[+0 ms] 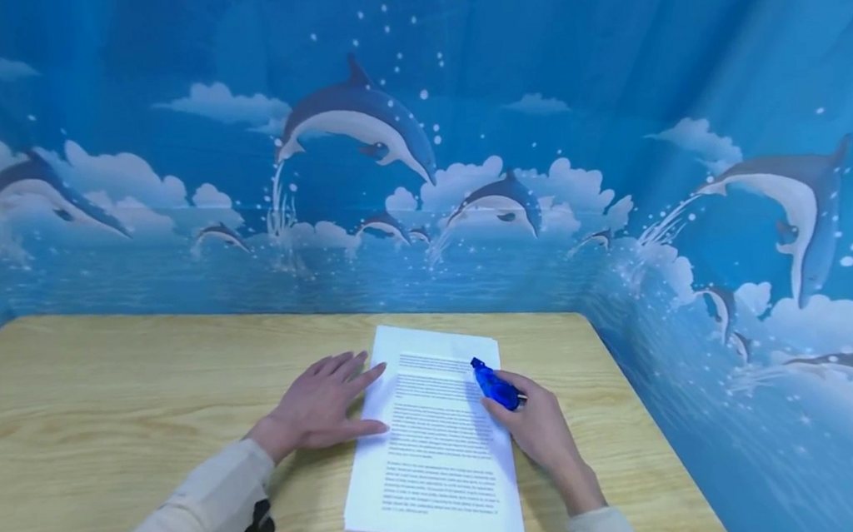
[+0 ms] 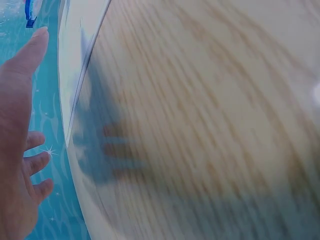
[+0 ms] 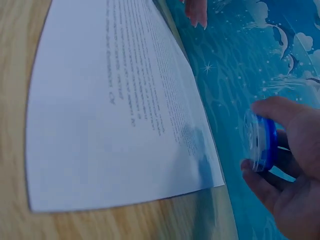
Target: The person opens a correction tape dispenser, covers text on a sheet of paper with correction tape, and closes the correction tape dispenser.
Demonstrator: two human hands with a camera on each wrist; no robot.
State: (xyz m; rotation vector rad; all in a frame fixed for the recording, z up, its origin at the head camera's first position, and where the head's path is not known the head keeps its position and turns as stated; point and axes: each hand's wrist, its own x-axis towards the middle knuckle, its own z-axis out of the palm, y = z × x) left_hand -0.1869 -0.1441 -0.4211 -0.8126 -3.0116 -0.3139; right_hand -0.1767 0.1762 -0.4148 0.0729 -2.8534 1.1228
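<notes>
A stack of white printed paper (image 1: 443,482) lies on the wooden table, its lines of text facing up. My right hand (image 1: 540,424) pinches a blue correction tape dispenser (image 1: 498,386) between thumb and fingers, over the right side of the sheet. In the right wrist view the dispenser (image 3: 261,141) shows a clear side and a blue side, with the right hand (image 3: 295,165) around its edges. My left hand (image 1: 324,403) is spread flat at the left edge of the paper, thumb and a fingertip on its margin. The left wrist view shows this hand (image 2: 17,135) with straight fingers.
The wooden table (image 1: 143,388) extends to the left of the paper, with its right edge (image 1: 652,415) near my right hand. A blue curtain with dolphins (image 1: 355,121) hangs behind and along the right side. A dark wrist strap (image 1: 257,527) sits on the left sleeve.
</notes>
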